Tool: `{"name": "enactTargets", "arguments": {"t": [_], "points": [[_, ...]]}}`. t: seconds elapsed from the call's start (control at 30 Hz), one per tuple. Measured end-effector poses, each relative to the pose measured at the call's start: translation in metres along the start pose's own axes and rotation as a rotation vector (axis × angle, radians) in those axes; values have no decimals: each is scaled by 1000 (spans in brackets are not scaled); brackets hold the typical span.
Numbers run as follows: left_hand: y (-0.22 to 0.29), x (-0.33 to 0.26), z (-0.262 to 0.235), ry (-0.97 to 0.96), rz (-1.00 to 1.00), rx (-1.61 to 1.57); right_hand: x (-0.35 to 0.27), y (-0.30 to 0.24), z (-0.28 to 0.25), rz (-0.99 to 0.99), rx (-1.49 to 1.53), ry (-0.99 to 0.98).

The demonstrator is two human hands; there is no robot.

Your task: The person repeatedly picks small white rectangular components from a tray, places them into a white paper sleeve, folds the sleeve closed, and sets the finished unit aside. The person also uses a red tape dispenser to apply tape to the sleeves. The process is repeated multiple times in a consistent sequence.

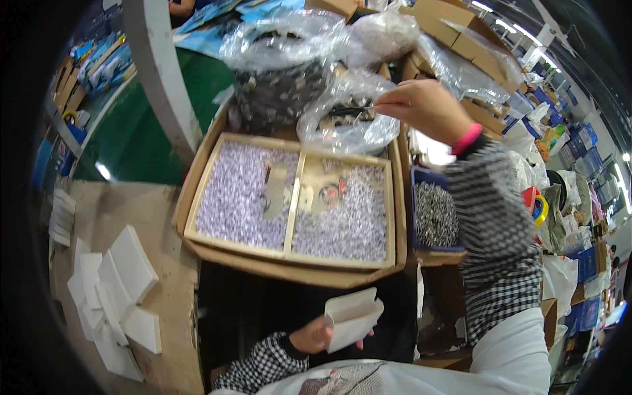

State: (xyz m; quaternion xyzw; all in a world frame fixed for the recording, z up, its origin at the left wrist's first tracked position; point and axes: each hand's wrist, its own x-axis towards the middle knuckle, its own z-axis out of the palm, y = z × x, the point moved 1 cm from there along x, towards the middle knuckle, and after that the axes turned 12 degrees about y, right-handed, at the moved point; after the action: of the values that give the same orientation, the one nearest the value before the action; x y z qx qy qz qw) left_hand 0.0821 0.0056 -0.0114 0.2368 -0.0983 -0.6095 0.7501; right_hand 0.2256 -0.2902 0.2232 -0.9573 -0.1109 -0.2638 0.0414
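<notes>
My left hand (312,336), low in front of me, grips a small white paper box (347,327) with its open end up. My right hand (423,108) is raised over a clear plastic bag (336,141). Its fingers are pinched at the bag's mouth, where dark items (349,113) show; what they hold is too small to make out. Below the bags is a two-part wooden tray (288,224), set in a cardboard box. Many small pale lilac pieces (230,197) fill its left part, and more (349,230) lie in the right.
Several flat white boxes (112,283) are piled on the cardboard-covered table (174,316) at left. A blue bin (421,245) of small metal parts stands right of the tray. Behind it, a large bag (280,92) holds dark pieces. A grey post (158,72) rises at the back left.
</notes>
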Motion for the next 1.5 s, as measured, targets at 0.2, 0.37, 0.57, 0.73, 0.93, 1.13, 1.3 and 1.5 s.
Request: {"name": "enactTargets", "arguments": {"t": [0.2, 0.37, 0.57, 0.73, 0.93, 1.13, 1.3, 1.5], "points": [[6, -1, -3, -29, 61, 69, -67, -90, -60, -306, 300, -204], [5, 1, 4, -30, 25, 85, -103, -137, -53, -357, 159, -282], [4, 0, 10, 14, 36, 238, -113, -159, -31, -411, 324, -367], [9, -3, 4, 27, 72, 188, -107, -171, -5, -348, 575, -475], [9, -3, -8, -9, 50, 42, -57, -109, 37, 98, 450, -216], [6, -5, -11, -29, 43, 80, -39, -80, 94, 94, 352, -401], [7, -8, -15, -56, 85, 138, -31, -80, 95, 50, 357, -388], [4, -6, -17, 0, 37, 39, -10, -78, 82, 49, 446, -233]]}}
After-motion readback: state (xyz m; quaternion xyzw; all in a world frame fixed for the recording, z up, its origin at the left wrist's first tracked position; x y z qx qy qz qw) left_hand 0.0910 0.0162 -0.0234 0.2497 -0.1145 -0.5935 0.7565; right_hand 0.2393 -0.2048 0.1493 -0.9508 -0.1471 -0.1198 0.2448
